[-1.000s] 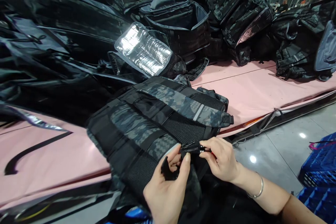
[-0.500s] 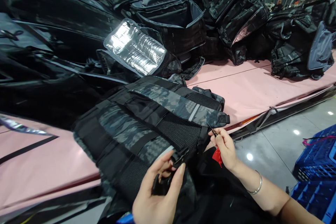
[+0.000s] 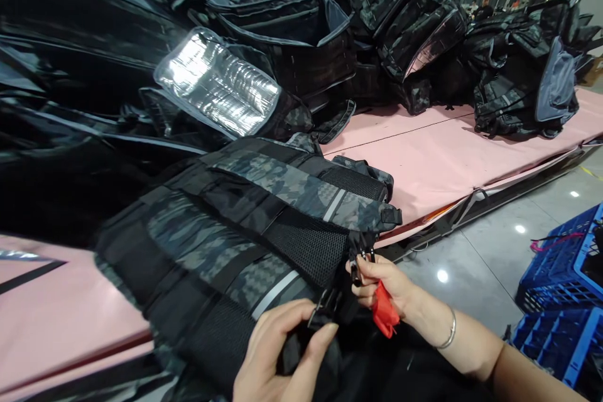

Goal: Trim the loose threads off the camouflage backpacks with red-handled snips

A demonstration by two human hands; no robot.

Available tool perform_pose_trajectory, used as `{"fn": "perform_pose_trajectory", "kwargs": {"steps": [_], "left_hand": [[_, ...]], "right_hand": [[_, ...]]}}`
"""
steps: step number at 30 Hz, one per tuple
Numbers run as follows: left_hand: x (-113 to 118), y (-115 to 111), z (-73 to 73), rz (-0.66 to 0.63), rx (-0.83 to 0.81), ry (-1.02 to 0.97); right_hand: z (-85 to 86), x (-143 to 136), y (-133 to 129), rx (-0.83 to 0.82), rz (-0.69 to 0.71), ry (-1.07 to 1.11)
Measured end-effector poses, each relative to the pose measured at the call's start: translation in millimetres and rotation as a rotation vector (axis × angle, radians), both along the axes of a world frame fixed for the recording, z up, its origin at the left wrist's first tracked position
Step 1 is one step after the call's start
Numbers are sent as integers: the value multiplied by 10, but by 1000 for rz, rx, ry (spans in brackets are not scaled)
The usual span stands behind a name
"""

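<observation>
A dark camouflage backpack (image 3: 226, 220) lies with its shoulder straps up on the pink-covered table. My left hand (image 3: 287, 352) pinches a black buckle (image 3: 325, 309) at the backpack's lower strap end, between thumb and fingers. Just right of it, my right hand (image 3: 379, 282) is closed around a small dark tool with a red cloth or tag (image 3: 385, 309) hanging from it. Black buckle pieces (image 3: 362, 245) show at the right fingertips, beside the mesh back panel. How the tool and these pieces meet is hard to make out.
Many dark bags (image 3: 282, 31) are piled behind, one with a silver lining flap (image 3: 221, 85). Another backpack (image 3: 518, 88) stands farther right on the pink table (image 3: 424, 151). Blue crates (image 3: 556, 270) are on the floor at right. People sit far back.
My left thumb and fingers have closed on the buckle. My right hand has moved down and left, toward my left hand, and now meets black buckle pieces. The view has shifted slightly right.
</observation>
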State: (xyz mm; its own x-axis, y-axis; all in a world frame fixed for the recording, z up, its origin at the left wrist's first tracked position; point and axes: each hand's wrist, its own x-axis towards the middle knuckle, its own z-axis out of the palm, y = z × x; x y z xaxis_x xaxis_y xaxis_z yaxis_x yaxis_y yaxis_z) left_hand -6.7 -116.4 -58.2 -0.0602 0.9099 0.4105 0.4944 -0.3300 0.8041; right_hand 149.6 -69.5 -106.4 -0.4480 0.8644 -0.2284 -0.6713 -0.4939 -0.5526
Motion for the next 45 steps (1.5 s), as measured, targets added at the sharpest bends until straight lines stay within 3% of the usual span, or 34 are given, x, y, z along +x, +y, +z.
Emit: {"fn": "perform_pose_trajectory", "kwargs": {"steps": [3,9,16,21,25,29,34,36,38,42,45], "left_hand": [[-16,53,-65,-85,155,87],[-12,86,-90,-112,243,160],[-23,82,-39,-83,221,227],[-61,109,0,-183,200,302],[-8,103,-9,-73,172,365],[63,88,10,-7,148,430],[87,122,-5,62,247,604],[64,146,-22,24,277,541],[27,167,-14,7,197,364],[-37,193,98,88,-203,-90],[-59,218,203,75,-403,-433]], "right_hand": [[87,-34,-25,-59,-31,153],[133,-175,-36,-56,-207,128],[125,-186,-69,119,-346,-206],[164,-80,-9,310,-276,-370],[157,-82,6,354,-254,-388],[147,-167,-58,312,-320,-400],[281,-204,-129,377,-330,-500],[334,-163,-154,434,-301,-601],[364,-96,-193,514,-304,-707],[371,14,-293,630,-428,-877],[361,-9,-322,742,-513,-964]]}}
